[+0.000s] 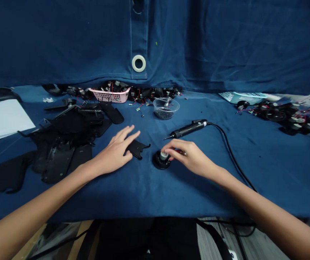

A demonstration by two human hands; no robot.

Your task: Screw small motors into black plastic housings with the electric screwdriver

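My left hand (pixel 114 153) is open, fingers spread, over a flat black plastic piece (pixel 138 148) with a notched end. Part of that piece is hidden under the hand. My right hand (pixel 183 153) has its fingers closed on the light grey top of a small motor (pixel 164 156). The motor has a round black base (pixel 160 163) that rests on the blue cloth, with red wire beside it under my fingers. Just beyond the right hand lies a black electric screwdriver (pixel 188 129), its bit pointing left.
A clear bowl of small dark screws (pixel 166 110) stands behind the screwdriver. Black plastic parts (pixel 62 144) are heaped at left beside white paper (pixel 4 119). A pink basket (pixel 110 96) and a teal basket (pixel 241 97) stand at the back, near wired motors (pixel 290 115). The screwdriver's cable (pixel 229 148) runs down right.
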